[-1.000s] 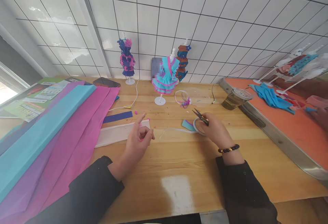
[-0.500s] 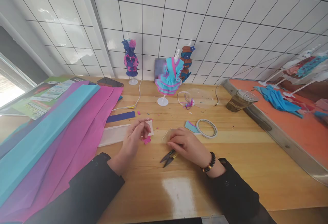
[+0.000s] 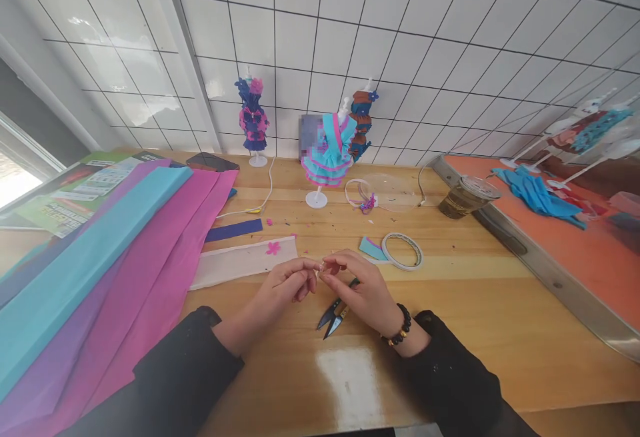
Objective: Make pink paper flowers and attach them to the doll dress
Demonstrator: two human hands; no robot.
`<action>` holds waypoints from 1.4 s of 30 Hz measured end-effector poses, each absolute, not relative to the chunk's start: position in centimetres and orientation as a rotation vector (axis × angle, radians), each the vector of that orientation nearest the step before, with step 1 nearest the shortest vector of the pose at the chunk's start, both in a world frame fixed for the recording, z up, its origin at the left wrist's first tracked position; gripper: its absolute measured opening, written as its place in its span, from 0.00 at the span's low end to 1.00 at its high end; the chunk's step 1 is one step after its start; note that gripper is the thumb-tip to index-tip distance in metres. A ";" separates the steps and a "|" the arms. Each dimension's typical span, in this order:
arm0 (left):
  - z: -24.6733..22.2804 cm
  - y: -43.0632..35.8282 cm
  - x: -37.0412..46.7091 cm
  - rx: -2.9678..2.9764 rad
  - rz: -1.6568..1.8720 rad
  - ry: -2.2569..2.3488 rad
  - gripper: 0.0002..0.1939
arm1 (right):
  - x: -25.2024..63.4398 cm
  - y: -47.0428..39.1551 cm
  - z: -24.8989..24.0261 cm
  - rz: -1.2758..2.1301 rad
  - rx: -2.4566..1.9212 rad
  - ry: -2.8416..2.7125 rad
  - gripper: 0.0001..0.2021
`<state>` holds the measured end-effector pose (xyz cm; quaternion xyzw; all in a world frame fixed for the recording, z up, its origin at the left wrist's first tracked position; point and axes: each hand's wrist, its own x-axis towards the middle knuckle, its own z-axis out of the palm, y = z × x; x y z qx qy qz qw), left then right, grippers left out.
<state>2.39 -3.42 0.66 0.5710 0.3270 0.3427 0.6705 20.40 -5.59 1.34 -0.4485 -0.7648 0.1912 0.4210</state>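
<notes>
My left hand (image 3: 293,284) and my right hand (image 3: 357,284) meet at the fingertips above the table. Between them is a tiny whitish bit (image 3: 321,266), too small to name. The left index finger reaches towards it while the other fingers curl in; the right thumb and fingers pinch at it. Thread snips (image 3: 334,317) lie partly under my right hand, blades pointing towards me. Beyond my left hand, a pink paper flower (image 3: 273,248) rests on a white strip (image 3: 225,265).
Pink, purple and blue paper sheets (image 3: 150,244) cover the left side. A tape roll (image 3: 402,251) lies right of my hands, by a blue scrap (image 3: 373,248). Small dressed mannequins (image 3: 327,147) stand along the wall. A lidded cup (image 3: 465,197) is at the right.
My left hand has moved right, away from the white strip, to meet my right hand. The pink flower now lies uncovered on the strip.
</notes>
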 end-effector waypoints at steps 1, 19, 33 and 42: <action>0.6 -3.5 2.4 1.311 0.769 0.736 0.15 | 20.4 -5.6 1.3 0.488 -1.112 -1.926 0.08; 0.5 -3.9 2.6 1.448 0.697 0.871 0.16 | 20.4 -5.5 1.5 0.467 -1.068 -1.936 0.05; 1.1 -4.0 3.0 1.290 0.732 0.871 0.15 | 20.4 -5.5 1.7 0.356 -1.043 -1.913 0.07; 0.5 -4.2 3.0 1.394 0.748 0.880 0.16 | 20.5 -5.3 1.2 0.264 -1.024 -1.964 0.09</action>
